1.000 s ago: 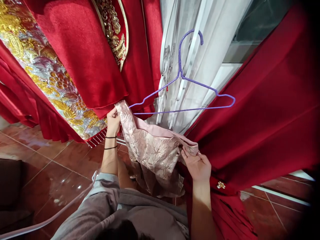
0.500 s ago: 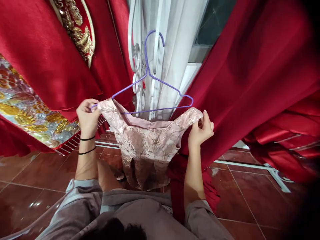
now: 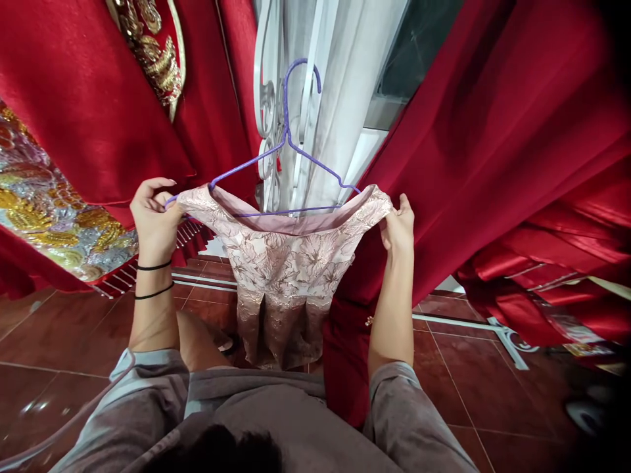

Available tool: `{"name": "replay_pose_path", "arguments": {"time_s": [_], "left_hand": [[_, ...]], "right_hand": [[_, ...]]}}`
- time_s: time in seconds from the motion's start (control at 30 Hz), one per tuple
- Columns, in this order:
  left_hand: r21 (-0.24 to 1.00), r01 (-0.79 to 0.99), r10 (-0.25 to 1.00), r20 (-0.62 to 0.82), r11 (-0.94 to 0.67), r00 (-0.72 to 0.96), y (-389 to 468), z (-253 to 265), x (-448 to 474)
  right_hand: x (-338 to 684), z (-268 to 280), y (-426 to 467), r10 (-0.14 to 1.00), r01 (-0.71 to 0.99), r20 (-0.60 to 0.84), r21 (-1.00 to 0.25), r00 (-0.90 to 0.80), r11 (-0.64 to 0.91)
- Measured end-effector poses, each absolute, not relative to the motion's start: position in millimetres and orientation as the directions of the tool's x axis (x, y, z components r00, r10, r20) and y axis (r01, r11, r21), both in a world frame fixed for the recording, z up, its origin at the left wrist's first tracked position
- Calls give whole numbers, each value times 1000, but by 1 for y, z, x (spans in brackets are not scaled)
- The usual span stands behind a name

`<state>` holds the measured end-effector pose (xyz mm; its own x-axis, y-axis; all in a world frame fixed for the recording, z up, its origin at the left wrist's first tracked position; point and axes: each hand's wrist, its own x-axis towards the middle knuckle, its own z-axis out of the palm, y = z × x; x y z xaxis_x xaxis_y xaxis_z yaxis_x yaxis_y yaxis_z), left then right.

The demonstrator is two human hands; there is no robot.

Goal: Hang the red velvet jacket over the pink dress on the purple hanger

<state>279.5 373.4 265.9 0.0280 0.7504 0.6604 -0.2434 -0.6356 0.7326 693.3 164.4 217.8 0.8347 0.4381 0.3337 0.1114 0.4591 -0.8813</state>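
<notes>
A pink dress [image 3: 296, 263] with a metallic flower pattern hangs stretched between my hands in front of me. My left hand [image 3: 155, 213] pinches its left shoulder strap, close to the tip of a purple hanger [image 3: 249, 162]. At the other shoulder, my right hand [image 3: 399, 223] grips the right strap with its fingers closed. Both shoulder straps now lie over the arms of the hanger, whose right end is hidden under the fabric. The hanger's hook points up in front of a white metal rack, and its bottom bar runs behind the neckline.
Red garments with gold trim [image 3: 158, 59] hang on the left, beside a sequined panel [image 3: 64, 210]. A large dark red cloth [image 3: 473, 131] drapes on the right. White scrolled rack posts [image 3: 266, 98] stand ahead, with a rack foot [image 3: 510, 345] on the red tiled floor [image 3: 458, 374].
The right strap has risen over the right end of the hanger, which was bare before. Both hands have shifted slightly left and up with the dress.
</notes>
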Motion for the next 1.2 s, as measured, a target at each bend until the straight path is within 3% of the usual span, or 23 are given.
{"name": "replay_pose_path", "arguments": {"time_s": [0.2,0.33,0.5,0.63,0.8,0.87,1.0,1.1,1.2], "left_hand": [[717,-275,737,675,-641,43,372,265,279],[725,-301,744,664,-620,67,372,258,283],[703,-295,730,683,-647,26,374,259,281],[706,-283,726,686,-649,48,381,265,277],[720,-232,718,688,-654,109,393,270,277],[727,-263,727,677,-635,114,395,273,277],[806,-369,779,569,-463,264,391,283,273],[860,-152,786,508,-488,353,390,290,273],[736,48,721,644,-675,256,392,295,277]], "right_hand": [[694,196,170,438,-133,131,-842,889,523],[688,194,173,487,-137,170,-835,857,533],[678,247,169,584,64,417,-847,696,528],[654,295,174,746,348,469,-877,473,331],[625,316,175,803,740,489,-667,342,91],[621,316,165,824,741,485,-660,293,124],[621,311,146,863,527,443,-807,243,266],[621,304,149,770,549,517,-793,373,266],[618,293,163,680,541,577,-784,452,305]]}}
